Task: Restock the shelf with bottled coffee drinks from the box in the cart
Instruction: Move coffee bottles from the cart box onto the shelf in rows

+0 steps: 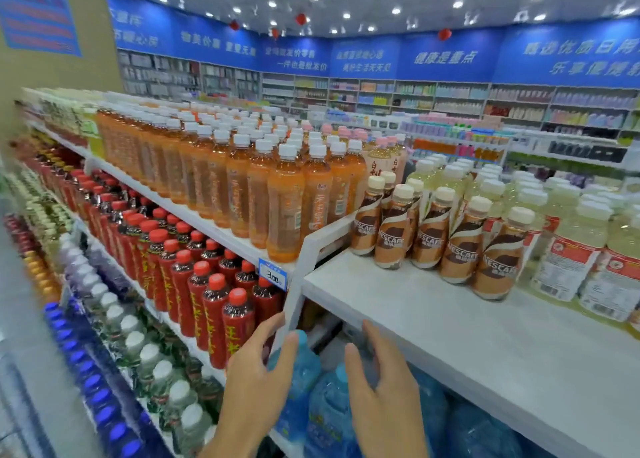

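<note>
Several brown bottled coffee drinks (pixel 460 246) with cream caps stand in rows on the white shelf (pixel 433 322), toward its back. The shelf's front half is bare. My left hand (pixel 256 385) and my right hand (pixel 384 398) are raised side by side below the shelf's front edge, fingers straight and relaxed, holding nothing. Both hands are in front of blue water jugs (pixel 322 409) on the lower level. The cart and its box are out of view.
Orange tea bottles (pixel 284 212) fill the shelf to the left, red-capped dark bottles (pixel 214 302) below them. Pale yellow drinks (pixel 571 250) stand right of the coffee. A white divider post (pixel 298 284) with a price tag (pixel 273 274) separates the sections.
</note>
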`<action>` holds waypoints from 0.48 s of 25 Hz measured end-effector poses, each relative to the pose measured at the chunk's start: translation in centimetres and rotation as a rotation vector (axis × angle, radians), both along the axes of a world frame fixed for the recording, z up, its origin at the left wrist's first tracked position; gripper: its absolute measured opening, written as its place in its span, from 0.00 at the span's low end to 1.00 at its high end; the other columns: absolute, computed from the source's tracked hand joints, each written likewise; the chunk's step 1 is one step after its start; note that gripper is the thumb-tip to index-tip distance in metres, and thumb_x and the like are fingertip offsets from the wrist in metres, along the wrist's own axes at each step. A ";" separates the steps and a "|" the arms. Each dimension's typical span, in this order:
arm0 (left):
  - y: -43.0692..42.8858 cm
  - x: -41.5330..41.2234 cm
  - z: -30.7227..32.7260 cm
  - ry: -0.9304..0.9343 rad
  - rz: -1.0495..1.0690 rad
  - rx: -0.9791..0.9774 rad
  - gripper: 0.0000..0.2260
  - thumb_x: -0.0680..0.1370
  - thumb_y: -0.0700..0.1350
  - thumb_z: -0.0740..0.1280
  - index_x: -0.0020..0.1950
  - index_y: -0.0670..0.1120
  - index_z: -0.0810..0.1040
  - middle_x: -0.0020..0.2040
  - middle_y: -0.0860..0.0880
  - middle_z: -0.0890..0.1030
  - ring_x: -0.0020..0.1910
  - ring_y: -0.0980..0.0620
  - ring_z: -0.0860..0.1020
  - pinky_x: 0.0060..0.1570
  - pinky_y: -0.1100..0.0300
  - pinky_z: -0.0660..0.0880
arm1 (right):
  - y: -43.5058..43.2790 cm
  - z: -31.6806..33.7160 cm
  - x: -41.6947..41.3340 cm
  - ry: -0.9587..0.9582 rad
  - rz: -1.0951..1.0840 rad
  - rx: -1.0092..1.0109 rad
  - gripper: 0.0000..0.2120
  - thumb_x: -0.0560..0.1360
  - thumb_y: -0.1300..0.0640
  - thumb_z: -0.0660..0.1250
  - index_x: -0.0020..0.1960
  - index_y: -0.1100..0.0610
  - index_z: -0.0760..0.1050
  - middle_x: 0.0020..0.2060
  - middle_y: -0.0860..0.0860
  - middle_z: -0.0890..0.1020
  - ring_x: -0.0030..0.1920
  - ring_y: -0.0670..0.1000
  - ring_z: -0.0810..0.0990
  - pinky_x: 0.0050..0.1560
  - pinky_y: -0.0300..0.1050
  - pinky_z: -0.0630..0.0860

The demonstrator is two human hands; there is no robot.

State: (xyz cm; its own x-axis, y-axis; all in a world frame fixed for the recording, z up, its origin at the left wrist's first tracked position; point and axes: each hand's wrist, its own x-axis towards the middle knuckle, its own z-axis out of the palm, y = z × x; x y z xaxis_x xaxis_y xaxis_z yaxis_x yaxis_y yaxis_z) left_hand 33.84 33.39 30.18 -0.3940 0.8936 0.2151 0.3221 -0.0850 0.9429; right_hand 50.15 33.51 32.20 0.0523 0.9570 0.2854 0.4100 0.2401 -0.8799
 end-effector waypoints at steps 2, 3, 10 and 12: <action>-3.4 -1.9 -2.3 -0.064 0.073 -0.059 0.18 0.76 0.61 0.66 0.66 0.62 0.76 0.59 0.68 0.79 0.56 0.63 0.79 0.58 0.62 0.76 | -1.5 -2.3 -1.9 0.015 0.092 -0.032 0.21 0.79 0.50 0.67 0.71 0.45 0.72 0.66 0.38 0.74 0.67 0.40 0.71 0.67 0.36 0.66; -5.1 -3.0 -3.5 -0.083 0.117 -0.081 0.17 0.77 0.59 0.67 0.66 0.61 0.77 0.59 0.68 0.79 0.56 0.63 0.79 0.59 0.61 0.76 | -2.3 -3.5 -3.0 0.029 0.130 -0.055 0.21 0.78 0.50 0.69 0.70 0.46 0.73 0.66 0.40 0.75 0.67 0.41 0.72 0.68 0.39 0.67; -17.3 -12.5 -12.3 -0.173 0.473 -0.261 0.12 0.79 0.49 0.70 0.62 0.56 0.80 0.59 0.59 0.83 0.59 0.62 0.80 0.62 0.61 0.76 | -7.1 -12.8 -13.0 -0.037 0.365 -0.365 0.18 0.73 0.58 0.76 0.56 0.38 0.77 0.57 0.48 0.82 0.59 0.53 0.80 0.64 0.53 0.75; -20.8 -15.5 -14.5 -0.201 0.611 -0.323 0.10 0.79 0.49 0.70 0.60 0.56 0.80 0.56 0.59 0.83 0.56 0.60 0.81 0.60 0.58 0.77 | -8.3 -15.5 -16.3 -0.098 0.448 -0.424 0.18 0.72 0.58 0.76 0.51 0.36 0.78 0.55 0.50 0.83 0.55 0.54 0.81 0.58 0.41 0.75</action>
State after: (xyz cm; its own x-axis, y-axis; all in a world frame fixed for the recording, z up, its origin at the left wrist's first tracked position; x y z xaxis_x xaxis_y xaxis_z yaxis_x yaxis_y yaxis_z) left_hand 18.39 12.55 15.71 -0.8480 0.5077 -0.1519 0.0405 0.3479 0.9367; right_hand 33.82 25.20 16.70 -0.3877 0.9110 -0.1405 0.4335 0.0457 -0.9000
